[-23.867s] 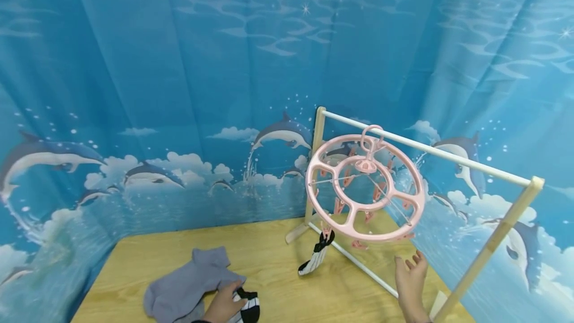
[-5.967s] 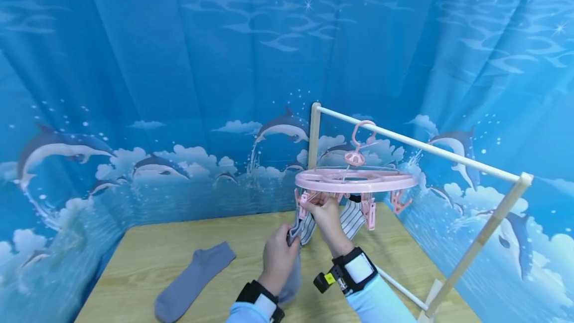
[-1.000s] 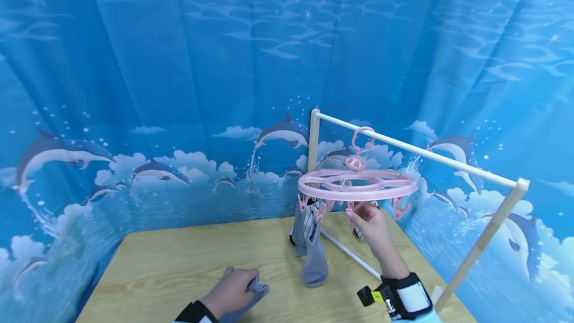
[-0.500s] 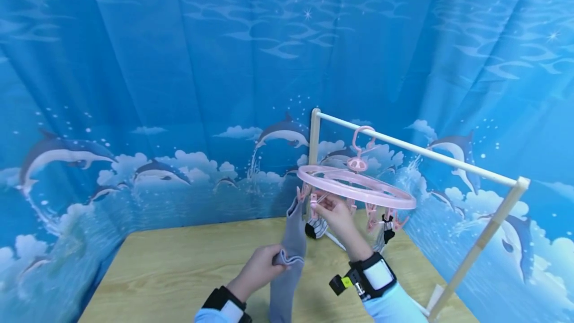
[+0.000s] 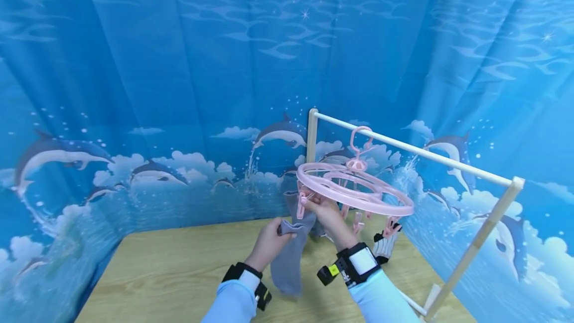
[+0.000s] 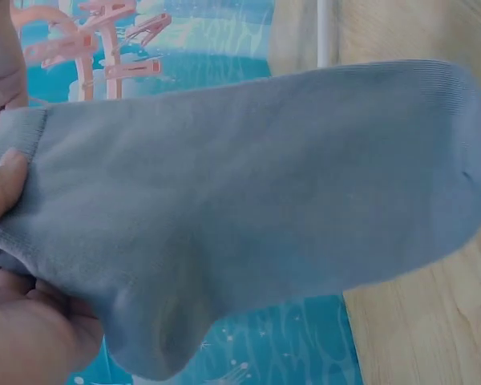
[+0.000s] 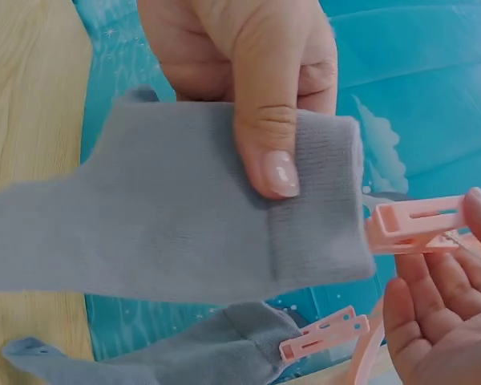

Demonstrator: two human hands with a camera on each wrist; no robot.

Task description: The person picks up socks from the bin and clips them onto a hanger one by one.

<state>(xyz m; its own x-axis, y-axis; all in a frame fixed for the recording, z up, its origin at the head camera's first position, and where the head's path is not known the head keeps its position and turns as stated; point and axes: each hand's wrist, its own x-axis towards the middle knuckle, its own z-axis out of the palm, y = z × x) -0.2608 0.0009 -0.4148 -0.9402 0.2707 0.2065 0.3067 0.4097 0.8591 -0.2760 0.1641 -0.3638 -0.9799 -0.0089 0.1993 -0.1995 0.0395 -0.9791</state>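
Observation:
A grey sock (image 5: 287,268) hangs toe down from my left hand (image 5: 269,245), which pinches it near the cuff, thumb on the outside. My right hand (image 5: 329,218) pinches a pink clothes peg (image 7: 417,223) between thumb and fingers, under the near left rim of a round pink drying hanger (image 5: 394,210). In the right wrist view the peg's tip is right at the cuff's edge. Another grey sock (image 7: 224,345) hangs from a neighbouring peg (image 7: 325,335). The left wrist view is mostly filled by the held sock (image 6: 264,192).
The hanger hooks over the white bar (image 5: 421,152) of a wooden-legged rack (image 5: 475,248). A black and white striped sock (image 5: 384,247) hangs at its right side. Several more pegs dangle beneath the ring. A wooden table (image 5: 179,263) lies below, with a dolphin curtain (image 5: 202,88) behind.
Grey socks once on the table are now off it. Over the last second my left hand has raised this one to the hanger; my right hand has moved left to another peg, and the ring has turned.

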